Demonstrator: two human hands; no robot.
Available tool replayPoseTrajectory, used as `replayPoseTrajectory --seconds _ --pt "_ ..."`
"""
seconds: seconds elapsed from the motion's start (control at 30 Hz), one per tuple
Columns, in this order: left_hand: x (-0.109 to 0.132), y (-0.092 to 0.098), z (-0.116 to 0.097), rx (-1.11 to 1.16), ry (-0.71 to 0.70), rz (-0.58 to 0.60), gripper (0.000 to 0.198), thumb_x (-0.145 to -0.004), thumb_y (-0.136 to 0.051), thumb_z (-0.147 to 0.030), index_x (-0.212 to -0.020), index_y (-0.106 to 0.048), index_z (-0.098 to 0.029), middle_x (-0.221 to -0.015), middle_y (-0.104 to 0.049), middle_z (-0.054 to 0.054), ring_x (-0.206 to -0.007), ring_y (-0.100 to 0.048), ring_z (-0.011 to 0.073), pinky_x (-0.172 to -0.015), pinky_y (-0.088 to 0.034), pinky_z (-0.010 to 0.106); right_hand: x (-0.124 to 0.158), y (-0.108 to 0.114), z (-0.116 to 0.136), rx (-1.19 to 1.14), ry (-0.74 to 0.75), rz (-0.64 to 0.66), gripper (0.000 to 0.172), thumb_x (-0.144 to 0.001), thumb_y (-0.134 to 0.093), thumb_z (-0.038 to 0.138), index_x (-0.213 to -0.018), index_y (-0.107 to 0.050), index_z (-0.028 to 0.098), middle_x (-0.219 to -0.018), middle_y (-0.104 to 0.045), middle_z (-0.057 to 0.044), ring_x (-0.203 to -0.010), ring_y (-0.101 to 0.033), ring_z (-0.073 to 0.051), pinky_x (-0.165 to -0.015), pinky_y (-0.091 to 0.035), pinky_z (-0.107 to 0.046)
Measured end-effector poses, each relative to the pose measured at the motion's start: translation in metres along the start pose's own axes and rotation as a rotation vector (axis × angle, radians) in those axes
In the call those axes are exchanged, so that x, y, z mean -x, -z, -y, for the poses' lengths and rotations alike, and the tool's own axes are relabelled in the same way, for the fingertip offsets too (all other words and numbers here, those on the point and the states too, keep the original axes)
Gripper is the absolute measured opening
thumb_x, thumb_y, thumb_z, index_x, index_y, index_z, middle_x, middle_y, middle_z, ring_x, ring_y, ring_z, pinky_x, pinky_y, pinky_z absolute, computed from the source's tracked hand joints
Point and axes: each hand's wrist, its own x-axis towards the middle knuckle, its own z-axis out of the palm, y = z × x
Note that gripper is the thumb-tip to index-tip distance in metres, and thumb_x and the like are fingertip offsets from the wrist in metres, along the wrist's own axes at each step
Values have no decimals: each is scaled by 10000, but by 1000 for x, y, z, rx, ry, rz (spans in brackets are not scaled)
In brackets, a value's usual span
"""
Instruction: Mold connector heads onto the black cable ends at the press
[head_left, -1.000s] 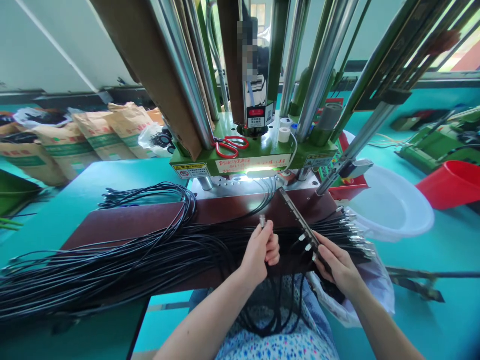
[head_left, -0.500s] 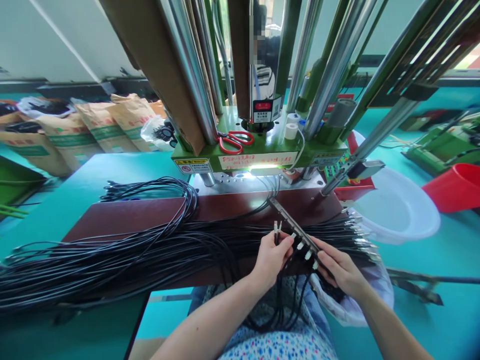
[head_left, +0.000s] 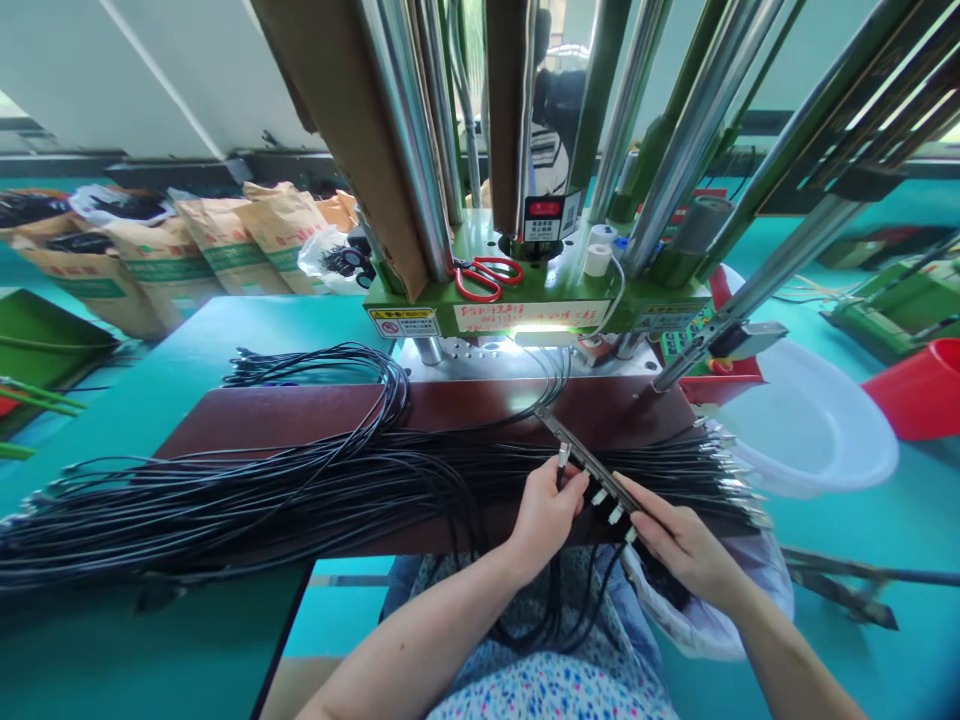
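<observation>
My left hand (head_left: 550,516) is closed on a black cable end, its metal plug (head_left: 562,457) held right beside a long metal fixture bar (head_left: 581,461). My right hand (head_left: 679,543) grips the near end of that bar, which has three white-tipped plugs (head_left: 609,506) seated in it. A thick bundle of black cables (head_left: 247,500) lies across the brown board (head_left: 480,408) to the left, and several loop down over my lap.
A green press machine (head_left: 540,300) with steel columns stands just behind the board, red scissors (head_left: 486,276) on its base. A white basin (head_left: 806,420) and red tub (head_left: 922,385) sit right. Paper sacks (head_left: 187,250) line the back left. More plugged cable ends (head_left: 727,480) lie at the right.
My left hand has moved right with a cable plug, from apart from the bar to right beside it. My right hand has kept hold of the bar.
</observation>
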Motion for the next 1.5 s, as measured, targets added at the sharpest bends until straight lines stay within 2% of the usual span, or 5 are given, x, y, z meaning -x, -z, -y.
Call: replayPoseTrajectory --seconds 0.47,0.77,1.03,1.2,1.5 --pt "10 23 -25 72 320 414 288 -743 -532 -441 -813 -488 -165 -534 -492 -52 -434 -515 111 -457 -446 253 0 6 -10 -489 -305 -206 648 -777 -562 536 -1311 -453 185 -570 -434 35 -420 -311 -55 -347 -224 -162" --pt "19 20 -10 -136 134 391 159 -758 -524 -313 -701 -427 -201 -450 -437 -68 -359 -436 98 -401 -356 210 -1 6 -9 -475 -267 -138 624 -813 -535 507 -1330 -430 175 -555 -406 43 -425 -292 -62 -361 -214 -181" --pt "20 24 -23 -206 -99 130 220 -836 -445 -363 -931 -545 -191 -612 -525 -17 -487 -491 95 -457 -376 193 1 3 -6 -488 -279 -149 601 -796 -556 509 -1296 -477 185 -643 -492 6 -470 -299 -70 -395 -235 -199" --pt "10 23 -28 74 -52 -37 258 -864 -359 -472 -880 -388 -216 -432 -305 -129 -290 -240 44 -302 -201 152 4 4 -7 -504 -302 -174 627 -803 -543 523 -1317 -447 176 -553 -372 52 -435 -268 -62 -386 -189 -190" --pt "-4 8 -23 178 147 131 394 -680 -601 -529 -642 -487 -154 -352 -339 -105 -273 -241 17 -312 -166 170 5 4 -9 -489 -260 -138 612 -818 -523 520 -1313 -445 168 -551 -386 45 -421 -266 -63 -375 -175 -198"
